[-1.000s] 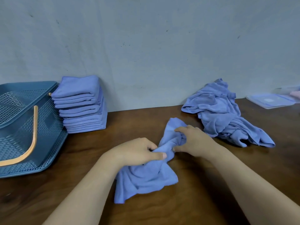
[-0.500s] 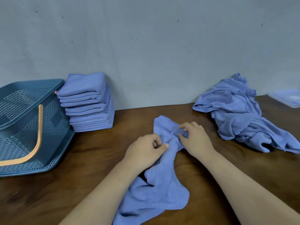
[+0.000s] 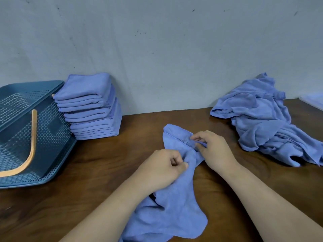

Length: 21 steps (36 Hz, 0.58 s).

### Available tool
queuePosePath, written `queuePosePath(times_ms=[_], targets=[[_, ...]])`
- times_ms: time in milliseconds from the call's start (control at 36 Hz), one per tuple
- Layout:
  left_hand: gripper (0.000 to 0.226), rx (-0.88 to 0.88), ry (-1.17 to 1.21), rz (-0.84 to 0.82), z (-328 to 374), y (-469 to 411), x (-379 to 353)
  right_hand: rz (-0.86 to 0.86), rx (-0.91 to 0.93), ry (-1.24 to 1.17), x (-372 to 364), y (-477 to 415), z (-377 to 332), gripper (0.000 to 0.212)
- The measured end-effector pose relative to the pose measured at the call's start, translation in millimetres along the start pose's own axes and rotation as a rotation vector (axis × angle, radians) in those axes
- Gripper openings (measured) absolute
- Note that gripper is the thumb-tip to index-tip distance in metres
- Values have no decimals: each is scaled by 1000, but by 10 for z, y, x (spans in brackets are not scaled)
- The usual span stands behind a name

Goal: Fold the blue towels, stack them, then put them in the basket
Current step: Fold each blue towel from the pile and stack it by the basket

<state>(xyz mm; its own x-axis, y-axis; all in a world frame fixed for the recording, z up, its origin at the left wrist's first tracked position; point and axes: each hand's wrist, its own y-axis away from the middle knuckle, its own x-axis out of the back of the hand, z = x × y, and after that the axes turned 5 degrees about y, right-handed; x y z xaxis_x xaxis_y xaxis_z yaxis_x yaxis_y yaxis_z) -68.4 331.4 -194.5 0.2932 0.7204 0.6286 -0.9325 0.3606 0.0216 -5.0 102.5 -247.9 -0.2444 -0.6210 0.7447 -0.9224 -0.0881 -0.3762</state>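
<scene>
Left hand [image 3: 162, 169] and right hand [image 3: 215, 151] each pinch a crumpled blue towel [image 3: 174, 212] on the table [image 3: 104, 163]; it now trails longer than a second ago, likely being opened for folding.

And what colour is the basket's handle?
Light orange: the handle arches over the blue basket, clearest in the head view.

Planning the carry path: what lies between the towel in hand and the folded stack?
Only bare wooden table between the held towel and the folded stack, seen in the head view.
</scene>
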Motion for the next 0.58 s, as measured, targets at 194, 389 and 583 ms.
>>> queuePosePath(times_ms=[194,389,583], targets=[[31,135,187,62,-273,-112,576,52,71,123,41,-47,108,31],[29,269,-275,212,-352,-47,886,130,74,188,60,-37,4,29],[24,-56,-108,-77,145,98,551,-53,122,127,92,138,-388,15]])
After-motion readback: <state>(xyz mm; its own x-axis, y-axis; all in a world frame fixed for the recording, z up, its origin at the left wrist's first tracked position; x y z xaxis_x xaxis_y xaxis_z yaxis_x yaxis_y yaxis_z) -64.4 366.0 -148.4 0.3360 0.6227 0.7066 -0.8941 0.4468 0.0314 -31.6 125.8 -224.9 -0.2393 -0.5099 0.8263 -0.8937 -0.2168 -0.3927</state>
